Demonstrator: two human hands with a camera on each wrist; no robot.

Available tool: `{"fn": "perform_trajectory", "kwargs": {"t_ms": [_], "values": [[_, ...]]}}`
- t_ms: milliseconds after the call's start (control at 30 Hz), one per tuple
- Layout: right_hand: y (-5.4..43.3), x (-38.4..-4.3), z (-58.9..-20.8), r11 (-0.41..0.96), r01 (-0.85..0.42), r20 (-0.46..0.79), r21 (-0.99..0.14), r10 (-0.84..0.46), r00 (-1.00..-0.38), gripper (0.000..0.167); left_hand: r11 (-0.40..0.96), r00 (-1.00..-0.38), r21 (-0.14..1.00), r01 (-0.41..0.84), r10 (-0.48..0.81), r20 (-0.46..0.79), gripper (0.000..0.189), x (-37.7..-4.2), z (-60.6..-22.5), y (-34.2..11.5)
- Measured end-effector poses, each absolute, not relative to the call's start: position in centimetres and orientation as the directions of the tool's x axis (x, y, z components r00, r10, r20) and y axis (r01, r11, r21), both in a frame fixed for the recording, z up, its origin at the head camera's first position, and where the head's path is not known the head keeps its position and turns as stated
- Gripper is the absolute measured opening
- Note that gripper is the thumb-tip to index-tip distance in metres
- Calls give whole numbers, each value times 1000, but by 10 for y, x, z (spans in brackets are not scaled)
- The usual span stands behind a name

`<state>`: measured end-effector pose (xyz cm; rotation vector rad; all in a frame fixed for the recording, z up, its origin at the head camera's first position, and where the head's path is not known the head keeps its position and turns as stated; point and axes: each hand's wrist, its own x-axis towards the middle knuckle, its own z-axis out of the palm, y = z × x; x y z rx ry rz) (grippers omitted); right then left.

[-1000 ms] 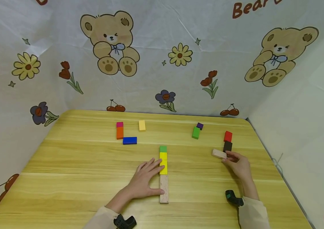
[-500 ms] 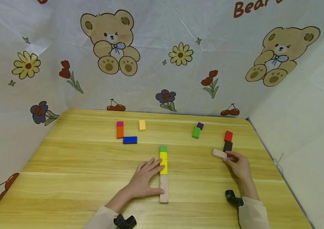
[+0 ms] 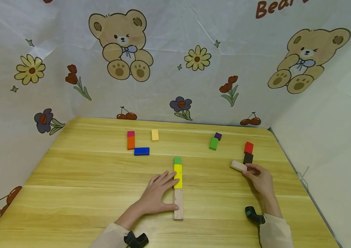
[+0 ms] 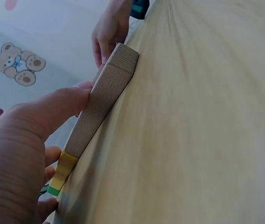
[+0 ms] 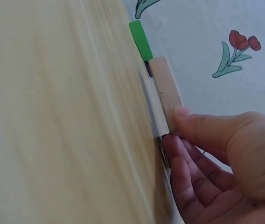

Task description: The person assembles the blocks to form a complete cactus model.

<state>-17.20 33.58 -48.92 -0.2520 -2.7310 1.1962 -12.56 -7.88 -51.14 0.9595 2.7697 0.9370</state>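
Observation:
A straight row of blocks runs toward the person in the head view: a small green block [image 3: 177, 161], a yellow section [image 3: 178, 176] and a plain wooden block [image 3: 178, 204]. My left hand [image 3: 155, 196] rests against its left side with fingers spread, fingertips on the yellow section and thumb on the wooden block. At the right, my right hand [image 3: 260, 181] pinches one end of another plain wooden block [image 5: 166, 88] between thumb and fingers. This block lies at a slant just in front of a black block [image 3: 248, 158], close over the table. A red block [image 3: 248, 147] sits behind the black one.
Further back stand a green block [image 3: 213, 143] with a purple block [image 3: 218, 136] behind it. Toward the left are an orange block [image 3: 130, 143], a magenta block [image 3: 130, 133], a blue block [image 3: 141, 151] and a pale yellow block [image 3: 155, 135]. A bear-print cloth [image 3: 163, 86] hangs behind the table.
The wooden block in my right hand has tilted slightly, its far-left end shifting a little up. My left hand holds its place, and the head view has shifted slightly.

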Motion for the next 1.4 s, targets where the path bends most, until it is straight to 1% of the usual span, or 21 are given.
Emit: {"fn": "perform_trajectory", "kwargs": {"t_ms": [200, 467, 633, 867, 1133, 1400], "values": [[321, -172, -479, 656, 59, 80, -752, 180, -980, 37, 618, -800, 563, 549, 585, 137, 86, -125, -511, -78], [294, -175, -476, 608, -13, 79, -794, 82, -993, 35, 618, -795, 551, 561, 588, 151, 86, -125, -512, -79], [277, -178, -477, 614, -47, 81, -788, 27, -996, 34, 618, -793, 545, 566, 589, 155, 86, -126, -513, -79], [257, -181, -477, 612, -81, 89, -787, -17, -996, 32, 611, -788, 541, 577, 590, 175, 87, -125, -512, -79], [235, -182, -474, 622, -117, 94, -774, -69, -993, 30, 618, -789, 536, 575, 591, 166, 87, -126, -512, -79], [213, -182, -474, 595, -142, 82, -791, -127, -989, 29, 609, -786, 537, 584, 590, 186, 87, -125, -511, -79]]}}
